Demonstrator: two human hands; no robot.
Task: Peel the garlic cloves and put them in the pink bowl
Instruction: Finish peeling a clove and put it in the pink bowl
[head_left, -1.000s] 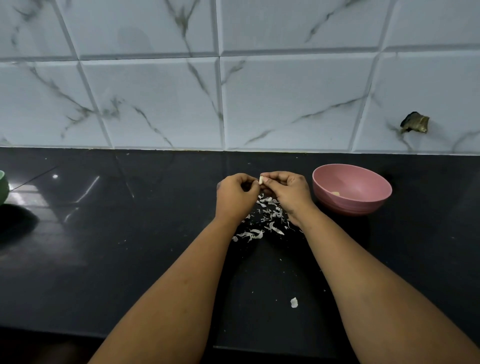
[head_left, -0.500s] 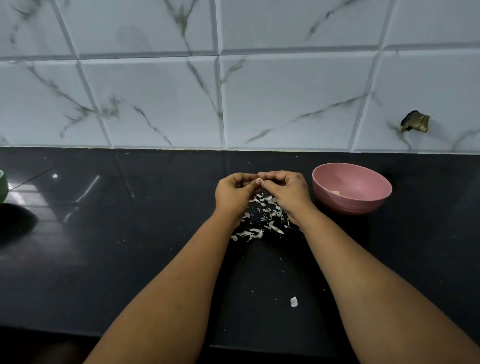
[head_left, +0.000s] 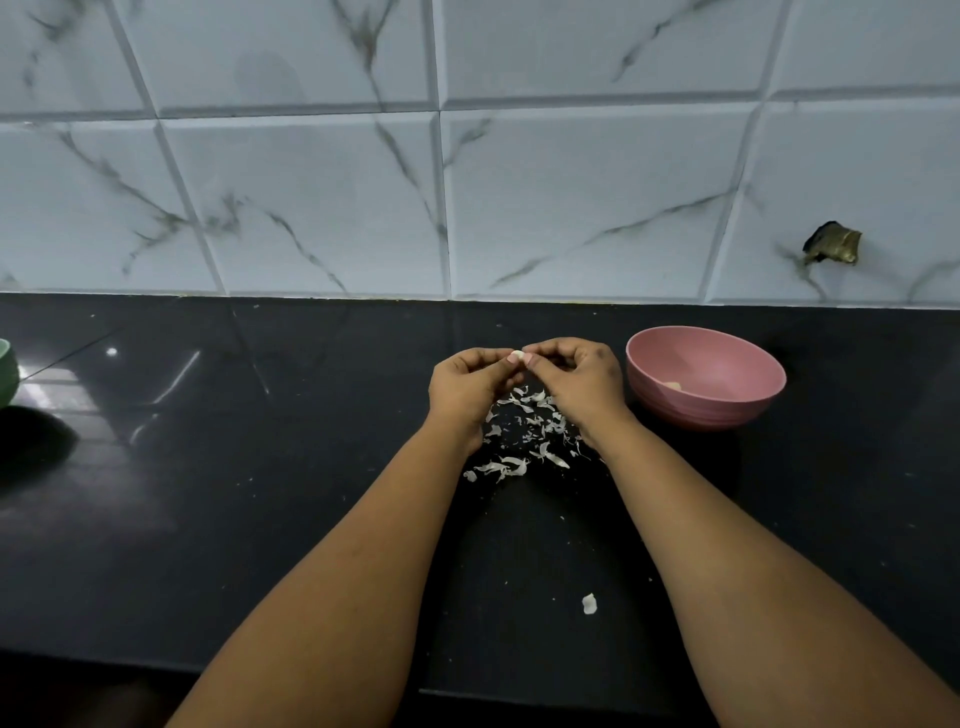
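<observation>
A small pale garlic clove (head_left: 516, 356) is pinched between the fingertips of my left hand (head_left: 470, 384) and my right hand (head_left: 579, 382), held just above the black counter. Both hands meet at the clove with fingers curled. The pink bowl (head_left: 711, 410) stands on the counter just right of my right hand, and a pale peeled piece (head_left: 674, 385) lies inside it. Several white garlic skins (head_left: 524, 436) are scattered on the counter under and behind my hands.
A single loose skin flake (head_left: 589, 603) lies nearer to me on the counter (head_left: 260, 493). A green bowl (head_left: 7, 371) shows at the far left edge. The marble-tiled wall (head_left: 467, 197) rises behind, with a dark fitting (head_left: 831, 244) at the right.
My hands have drawn closer together and shifted slightly away from me. The clove now shows less between the fingertips than a second ago.
</observation>
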